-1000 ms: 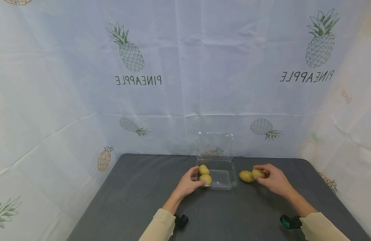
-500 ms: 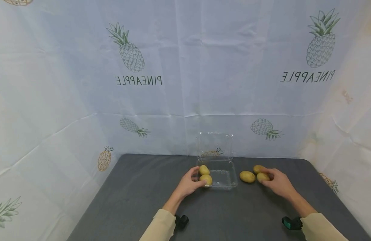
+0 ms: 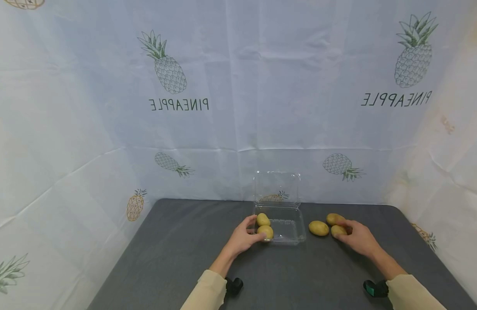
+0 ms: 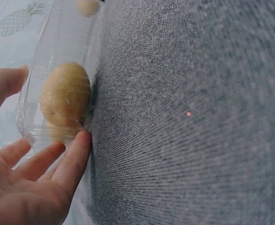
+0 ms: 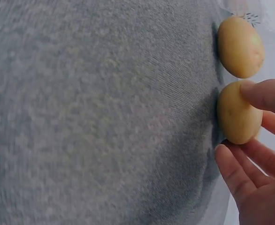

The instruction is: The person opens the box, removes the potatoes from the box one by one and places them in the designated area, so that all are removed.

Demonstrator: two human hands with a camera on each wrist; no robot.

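Note:
A clear plastic clamshell container (image 3: 286,231) stands on the table, lid raised, two potatoes (image 3: 263,219) inside along its left side. My left hand (image 3: 240,238) holds its near left corner, thumb at the rim and fingers against the end wall; a potato (image 4: 66,93) shows through the plastic close to the fingertips. To the right of the container, my right hand (image 3: 360,237) grips a potato (image 5: 238,112) between thumb and fingers, low at the tabletop. Beside that lie two more potatoes, one to the left (image 3: 318,228) and one behind (image 3: 334,218).
The dark grey table (image 3: 176,249) ends at a white curtain (image 3: 238,120) printed with pineapples, which hangs behind it and along both sides. The container's raised lid (image 3: 277,186) stands close to the curtain.
My right hand has brought its potato down and slightly right, toward the near side, uncovering the potato behind. My left hand has stayed at the container.

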